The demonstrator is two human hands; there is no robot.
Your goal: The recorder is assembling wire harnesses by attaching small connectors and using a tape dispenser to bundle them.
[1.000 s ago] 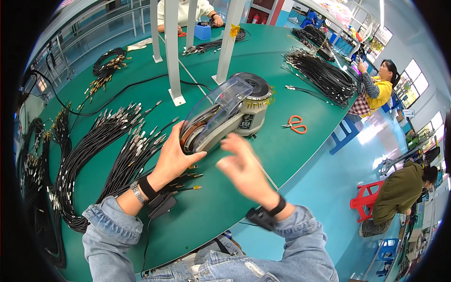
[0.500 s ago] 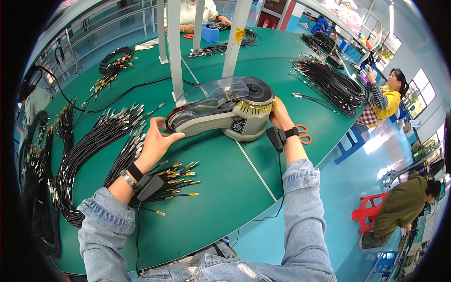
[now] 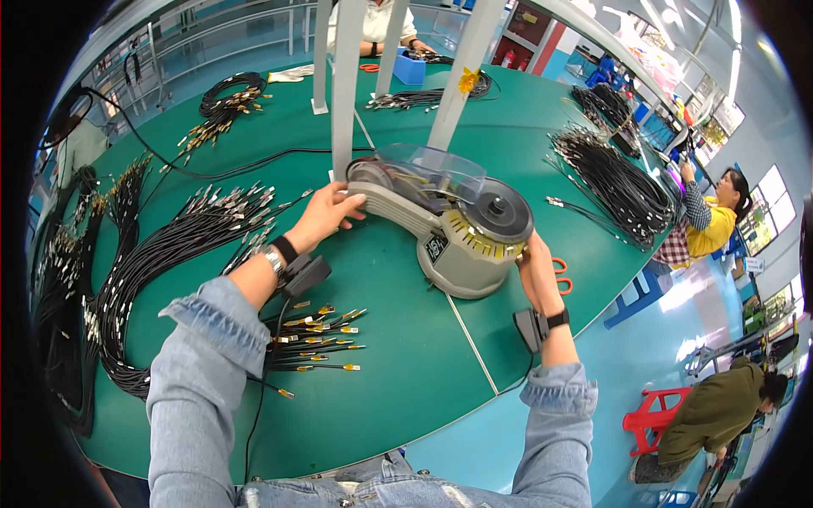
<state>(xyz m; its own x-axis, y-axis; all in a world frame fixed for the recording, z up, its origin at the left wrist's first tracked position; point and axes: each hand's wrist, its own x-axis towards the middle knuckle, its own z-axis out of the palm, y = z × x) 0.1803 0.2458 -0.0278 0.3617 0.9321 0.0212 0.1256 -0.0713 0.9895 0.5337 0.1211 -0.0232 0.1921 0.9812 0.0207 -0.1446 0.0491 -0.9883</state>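
A grey tape dispenser (image 3: 466, 262) with a round black disc, yellow marks round its rim and a clear cover stands on the green table. My left hand (image 3: 326, 218) holds its narrow left end, thumb on the near side; part of the fingers is hidden. Against the disc end's right side, my right hand (image 3: 539, 275) grips the housing, with its fingertips partly behind it. A bunch of black cables with yellow-tagged ends (image 3: 318, 339) lies just below my left wrist. Orange-handled scissors (image 3: 562, 278) lie beside my right hand, partly hidden.
Grey posts (image 3: 345, 93) rise right behind the dispenser. Long black cable bundles (image 3: 152, 271) cover the table's left side, and a coiled bundle (image 3: 614, 182) lies at the right. A person (image 3: 373, 25) works across the table, near a blue box (image 3: 409, 68).
The dispenser has turned clockwise: its left end swung away from me and the disc end came nearer. Both hands moved along with it. The view has shifted a little.
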